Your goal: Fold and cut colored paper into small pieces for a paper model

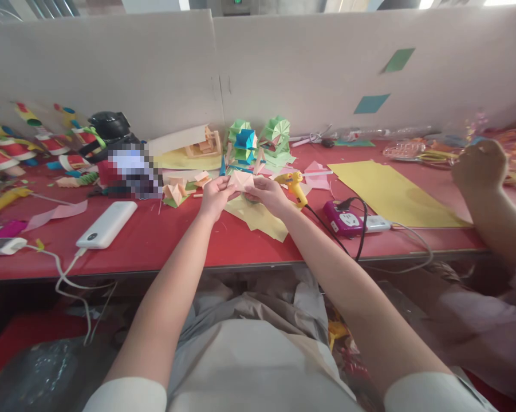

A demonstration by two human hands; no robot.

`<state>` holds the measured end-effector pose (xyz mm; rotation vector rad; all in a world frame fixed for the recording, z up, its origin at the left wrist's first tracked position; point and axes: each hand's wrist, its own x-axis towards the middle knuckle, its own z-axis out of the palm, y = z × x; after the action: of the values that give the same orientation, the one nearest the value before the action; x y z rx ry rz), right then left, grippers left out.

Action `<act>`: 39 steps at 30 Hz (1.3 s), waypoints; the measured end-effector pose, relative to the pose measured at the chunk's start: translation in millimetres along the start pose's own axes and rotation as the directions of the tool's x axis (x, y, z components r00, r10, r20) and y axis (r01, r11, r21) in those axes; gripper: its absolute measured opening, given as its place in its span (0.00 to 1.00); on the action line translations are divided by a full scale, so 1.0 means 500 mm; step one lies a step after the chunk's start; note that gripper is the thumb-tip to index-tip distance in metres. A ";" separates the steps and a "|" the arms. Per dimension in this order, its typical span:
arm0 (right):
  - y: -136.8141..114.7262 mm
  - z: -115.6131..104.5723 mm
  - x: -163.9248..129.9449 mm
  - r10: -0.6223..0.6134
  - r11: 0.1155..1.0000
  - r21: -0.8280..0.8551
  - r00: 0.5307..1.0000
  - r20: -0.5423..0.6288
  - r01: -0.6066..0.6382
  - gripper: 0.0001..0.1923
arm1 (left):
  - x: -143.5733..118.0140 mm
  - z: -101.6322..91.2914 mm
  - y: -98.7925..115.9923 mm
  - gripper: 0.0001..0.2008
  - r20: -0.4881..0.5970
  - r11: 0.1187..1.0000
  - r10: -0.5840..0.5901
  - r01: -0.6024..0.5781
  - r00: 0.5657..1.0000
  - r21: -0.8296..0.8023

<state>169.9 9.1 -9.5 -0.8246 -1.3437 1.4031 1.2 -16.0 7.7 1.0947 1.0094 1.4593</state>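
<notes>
Both of my hands hold one folded peach paper piece (pixel 241 179) above the red table (pixel 163 240). My left hand (pixel 217 196) pinches its left side and my right hand (pixel 267 193) grips its right side. Yellow paper sheets (pixel 260 219) lie on the table just under my hands. More folded peach pieces (pixel 177 192) sit to the left of my left hand. Green and blue folded paper models (pixel 260 139) stand behind, near the cardboard wall.
A yellow glue gun (pixel 293 185) lies right of my right hand, with a purple power strip (pixel 346 219) beyond. A large yellow sheet (pixel 390 191) lies at the right. A white power bank (pixel 107 224) lies at the left. Another person's hand (pixel 481 166) is at the far right.
</notes>
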 end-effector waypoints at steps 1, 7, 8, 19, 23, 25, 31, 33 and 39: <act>-0.001 0.000 -0.001 0.002 1.000 -0.013 1.000 0.013 -0.002 0.27 | 0.000 0.000 0.001 0.13 -0.005 1.000 -0.002 0.002 1.000 -0.001; 0.001 0.005 -0.002 -0.084 0.996 -0.018 0.996 0.001 0.084 0.24 | -0.003 0.002 0.003 0.10 -0.027 1.000 -0.027 0.027 0.999 0.014; 0.002 0.006 -0.002 -0.096 0.995 -0.021 0.995 0.004 0.096 0.24 | -0.003 0.002 0.004 0.10 -0.033 0.999 -0.032 0.032 0.999 0.016; 0.005 0.004 0.002 -0.141 0.980 -0.140 0.990 0.002 0.140 0.21 | -0.001 -0.005 0.001 0.16 -0.035 0.995 -0.043 0.046 0.998 0.087; 0.001 0.006 0.000 -0.154 0.975 -0.157 0.988 0.028 0.156 0.20 | 0.002 -0.009 -0.004 0.20 -0.036 0.991 -0.025 0.029 0.999 0.128; -0.002 0.008 -0.001 -0.156 0.976 -0.150 0.987 0.031 0.159 0.21 | 0.002 -0.009 -0.005 0.21 -0.040 0.991 0.005 0.000 0.999 0.132; -0.005 0.006 -0.006 -0.105 0.981 -0.161 0.994 0.003 0.104 0.24 | -0.001 -0.006 -0.001 0.23 -0.017 0.984 0.105 -0.101 0.994 0.147; -0.006 0.005 -0.008 -0.089 0.977 -0.196 0.996 0.000 0.088 0.25 | -0.001 -0.004 -0.001 0.25 -0.004 0.985 0.123 -0.122 0.992 0.122; -0.006 0.004 -0.009 -0.113 0.965 -0.235 0.993 0.033 0.117 0.28 | -0.003 -0.001 -0.004 0.27 0.039 0.985 0.126 -0.130 0.991 0.110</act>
<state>169.8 3.7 -6.7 -0.8747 -1.5698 1.1775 1.1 -17.3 5.3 1.2808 1.0247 1.4965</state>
